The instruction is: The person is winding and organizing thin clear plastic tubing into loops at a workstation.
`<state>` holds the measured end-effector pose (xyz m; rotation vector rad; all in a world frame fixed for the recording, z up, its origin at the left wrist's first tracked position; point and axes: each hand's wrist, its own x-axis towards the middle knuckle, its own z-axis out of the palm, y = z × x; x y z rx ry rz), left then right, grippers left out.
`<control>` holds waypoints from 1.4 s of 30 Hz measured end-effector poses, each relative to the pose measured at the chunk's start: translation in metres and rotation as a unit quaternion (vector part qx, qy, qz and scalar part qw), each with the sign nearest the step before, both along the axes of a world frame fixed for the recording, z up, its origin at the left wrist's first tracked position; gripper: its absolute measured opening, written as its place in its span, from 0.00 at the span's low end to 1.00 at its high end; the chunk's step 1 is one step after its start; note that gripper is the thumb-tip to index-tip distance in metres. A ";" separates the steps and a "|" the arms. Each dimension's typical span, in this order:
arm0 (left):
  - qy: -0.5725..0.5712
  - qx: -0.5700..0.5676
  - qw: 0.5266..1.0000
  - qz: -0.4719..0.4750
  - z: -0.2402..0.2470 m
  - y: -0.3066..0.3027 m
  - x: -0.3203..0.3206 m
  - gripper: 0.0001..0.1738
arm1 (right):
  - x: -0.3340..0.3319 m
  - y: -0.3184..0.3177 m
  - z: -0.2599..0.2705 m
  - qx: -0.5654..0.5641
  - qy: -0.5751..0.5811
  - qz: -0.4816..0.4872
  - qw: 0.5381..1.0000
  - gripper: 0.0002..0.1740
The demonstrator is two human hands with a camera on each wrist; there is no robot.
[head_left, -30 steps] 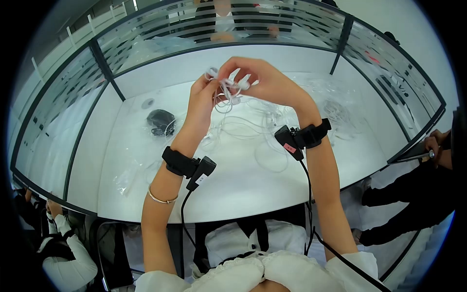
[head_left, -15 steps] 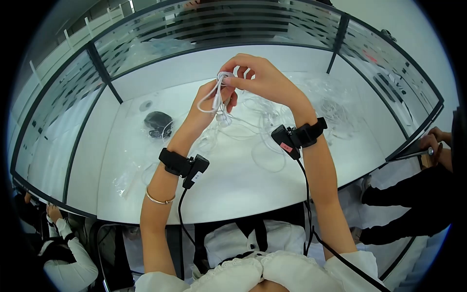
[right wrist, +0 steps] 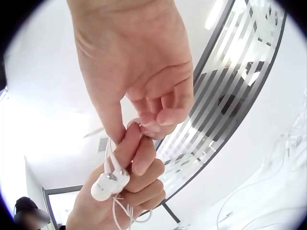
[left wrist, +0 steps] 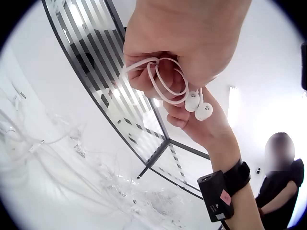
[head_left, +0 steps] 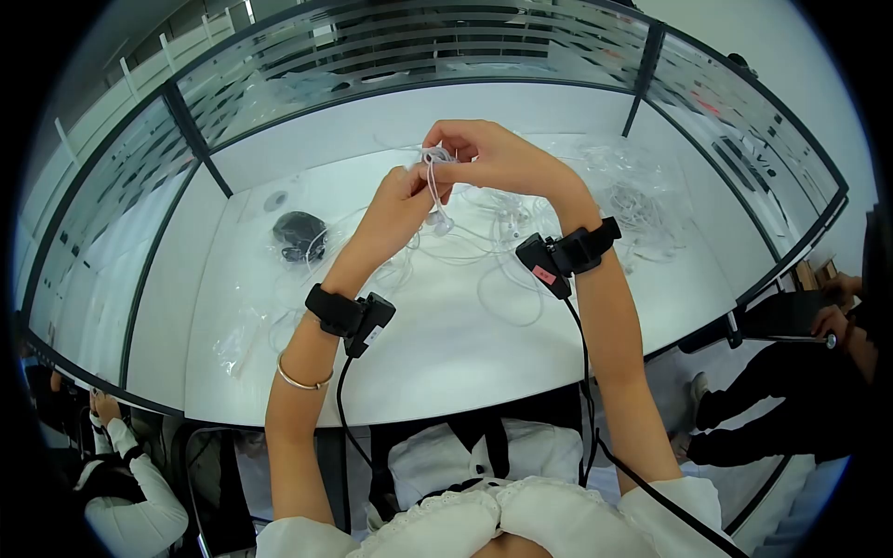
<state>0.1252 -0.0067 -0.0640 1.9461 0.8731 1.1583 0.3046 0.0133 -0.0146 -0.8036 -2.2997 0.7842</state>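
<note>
White wired earphones (left wrist: 203,111) are bundled between my two hands above the table. My left hand (head_left: 394,210) grips the bundle with its fingers curled; in the left wrist view loops of cable (left wrist: 154,79) come out of that grip. My right hand (head_left: 510,160) meets it fingertip to fingertip and pinches the cable between thumb and fingers. Two earbuds (right wrist: 103,186) dangle beside the left hand in the right wrist view. Part of the cable is hidden behind the fingers.
Several loose white cables (head_left: 456,244) lie on the white table (head_left: 474,358). A black bundle (head_left: 299,234) sits at left, a coiled white cable (head_left: 636,209) in clear plastic at right. A glass-topped partition (head_left: 419,70) encloses the back. Another person (head_left: 772,391) is at the right.
The earphone bundle has turned: the loop that hung over my left hand is drawn in between the hands, and the earbuds hang below. My right hand has lowered slightly.
</note>
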 end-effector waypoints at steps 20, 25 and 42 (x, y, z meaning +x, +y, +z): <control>-0.081 -0.094 0.992 -0.038 -0.002 -0.005 0.006 0.17 | -0.002 0.000 0.004 0.007 0.106 -0.066 0.992 0.16; -0.099 -0.121 0.987 -0.046 0.002 -0.001 -0.001 0.19 | 0.005 0.007 0.003 0.008 0.034 0.005 0.999 0.14; -0.016 0.030 0.992 0.121 0.005 0.011 -0.016 0.22 | 0.007 0.007 0.001 -0.040 0.087 0.035 0.995 0.21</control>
